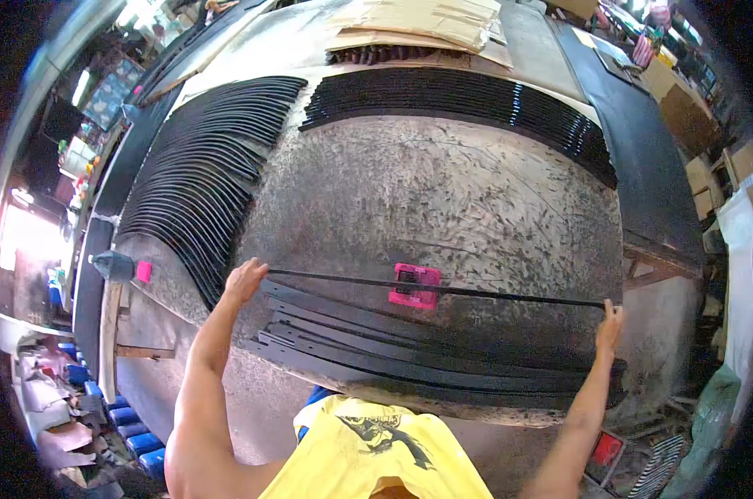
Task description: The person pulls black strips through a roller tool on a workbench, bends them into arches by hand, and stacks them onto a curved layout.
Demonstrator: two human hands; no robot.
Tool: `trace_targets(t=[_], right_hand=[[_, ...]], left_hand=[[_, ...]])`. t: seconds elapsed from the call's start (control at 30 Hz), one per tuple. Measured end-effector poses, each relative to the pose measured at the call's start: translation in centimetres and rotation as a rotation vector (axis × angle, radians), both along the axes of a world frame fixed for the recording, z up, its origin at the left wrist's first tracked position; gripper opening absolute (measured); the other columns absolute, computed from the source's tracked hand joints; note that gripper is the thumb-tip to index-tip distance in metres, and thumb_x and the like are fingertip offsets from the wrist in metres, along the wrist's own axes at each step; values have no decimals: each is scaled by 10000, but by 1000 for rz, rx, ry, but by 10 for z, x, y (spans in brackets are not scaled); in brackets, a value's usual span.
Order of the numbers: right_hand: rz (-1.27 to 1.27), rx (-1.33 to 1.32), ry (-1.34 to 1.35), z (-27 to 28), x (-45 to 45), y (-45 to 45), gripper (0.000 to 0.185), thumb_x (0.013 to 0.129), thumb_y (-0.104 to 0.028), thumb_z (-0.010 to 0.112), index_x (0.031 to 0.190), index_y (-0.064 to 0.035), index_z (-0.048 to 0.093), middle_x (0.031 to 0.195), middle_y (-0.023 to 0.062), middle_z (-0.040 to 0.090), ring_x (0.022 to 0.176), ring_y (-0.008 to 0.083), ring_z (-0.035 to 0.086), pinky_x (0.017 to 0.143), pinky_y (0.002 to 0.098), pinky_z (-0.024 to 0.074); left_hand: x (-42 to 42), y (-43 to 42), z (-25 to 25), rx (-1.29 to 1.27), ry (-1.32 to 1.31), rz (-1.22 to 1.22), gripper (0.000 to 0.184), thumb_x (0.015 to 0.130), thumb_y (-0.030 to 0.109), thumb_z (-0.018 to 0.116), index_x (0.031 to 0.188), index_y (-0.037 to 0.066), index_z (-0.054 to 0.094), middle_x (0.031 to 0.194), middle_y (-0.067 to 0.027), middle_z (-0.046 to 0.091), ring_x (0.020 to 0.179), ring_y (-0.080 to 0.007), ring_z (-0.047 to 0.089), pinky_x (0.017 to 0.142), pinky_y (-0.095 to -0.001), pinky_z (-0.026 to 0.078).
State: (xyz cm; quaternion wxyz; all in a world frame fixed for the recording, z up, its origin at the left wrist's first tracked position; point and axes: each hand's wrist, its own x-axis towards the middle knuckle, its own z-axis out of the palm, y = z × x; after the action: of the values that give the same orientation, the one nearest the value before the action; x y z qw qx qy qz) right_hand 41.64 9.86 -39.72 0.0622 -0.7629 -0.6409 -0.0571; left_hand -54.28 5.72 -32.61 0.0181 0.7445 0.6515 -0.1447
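Note:
A long thin black strip (510, 294) stretches across the table between my two hands. My left hand (245, 279) pinches its left end, near a dense row of black strips. At the table's right side, my right hand (611, 324) is closed on the other end. Midway along, the strip crosses a pink block-shaped tool (426, 276) with a dark middle; whether it touches the tool I cannot tell. Wider flat black strips (376, 353) lie along the near edge, just below the held strip.
Many curved black strips (189, 170) lie side by side at the left, with another bank of strips (443, 96) across the back. Cardboard sheets (418, 23) are stacked at the far end. A small pink block (144, 272) sits by the left corner. Blue rolls (125, 416) lie on the floor.

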Motion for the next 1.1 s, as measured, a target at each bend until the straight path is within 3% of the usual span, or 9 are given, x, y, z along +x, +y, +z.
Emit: trace_targets(t=[0.3, 0.43, 0.67, 0.77, 0.83, 0.9, 0.97, 1.03, 1.1], right_hand=[[239, 52, 9, 13, -190, 7, 376, 889, 7, 547, 1217, -109, 688, 1062, 156, 613, 1034, 342, 582, 899, 432, 484], [311, 51, 43, 17, -289, -3, 435, 800, 87, 597, 1183, -93, 697, 1062, 152, 608, 1035, 356, 561, 904, 441, 476], [517, 102, 132, 10, -456, -2, 399, 795, 8, 606, 1165, -117, 690, 988, 121, 617, 1007, 336, 578, 920, 488, 458], [598, 135, 208, 8, -523, -4, 393, 819, -1, 576, 1187, -98, 673, 1005, 112, 596, 1022, 333, 561, 947, 489, 438], [713, 282, 237, 7, -559, -3, 405, 820, 11, 573, 1197, -94, 679, 954, 111, 582, 938, 320, 560, 857, 451, 442], [709, 189, 294, 4, -588, -7, 405, 823, 16, 570, 1195, -98, 680, 956, 108, 576, 949, 315, 554, 876, 454, 436], [750, 202, 415, -3, -609, -10, 424, 813, 39, 574, 1205, -85, 677, 951, 111, 567, 947, 317, 543, 868, 429, 436], [762, 210, 468, 4, -621, -14, 433, 812, 70, 572, 1206, -76, 680, 964, 116, 573, 955, 320, 545, 877, 421, 436], [827, 180, 539, 17, -614, -14, 438, 821, 85, 578, 1214, -76, 684, 983, 122, 580, 964, 323, 546, 886, 421, 448]], left_hand=[[-177, -34, 1, 124, 28, 217, 111, 940, 229, 577, 1009, 155, 623, 979, -113, 586, 909, -314, 665, 719, -457, 561], [-267, -50, 16, 225, 8, 277, 113, 949, 205, 568, 1021, 142, 627, 1014, -128, 592, 935, -347, 665, 734, -473, 564], [-489, -100, 31, 313, 237, 345, 255, 966, 152, 528, 1201, 139, 626, 1218, -167, 614, 1059, -347, 648, 821, -456, 566], [-577, -129, 53, 437, 377, 344, 277, 957, 121, 522, 1210, 107, 633, 1229, -180, 605, 1084, -341, 642, 854, -450, 560], [-638, -142, 81, 394, 503, 322, 284, 948, 83, 504, 1202, 89, 631, 1238, -173, 597, 1087, -349, 639, 861, -456, 559], [-626, -157, 141, 498, 431, 473, 291, 934, 42, 489, 1185, 85, 630, 1229, -179, 595, 1081, -361, 636, 857, -454, 556], [-581, -156, 216, 268, 405, 655, 354, 1008, 168, 399, 1268, 43, 605, 1286, -232, 579, 1166, -408, 585, 940, -473, 501], [-680, -182, 207, 595, 415, 612, 445, 1046, 259, 317, 1342, 37, 563, 1408, -253, 522, 1266, -419, 525, 1037, -461, 442], [-649, -173, 237, 473, 317, 760, 454, 1051, 265, 303, 1358, 55, 563, 1452, -251, 491, 1305, -404, 506, 1076, -452, 415]])
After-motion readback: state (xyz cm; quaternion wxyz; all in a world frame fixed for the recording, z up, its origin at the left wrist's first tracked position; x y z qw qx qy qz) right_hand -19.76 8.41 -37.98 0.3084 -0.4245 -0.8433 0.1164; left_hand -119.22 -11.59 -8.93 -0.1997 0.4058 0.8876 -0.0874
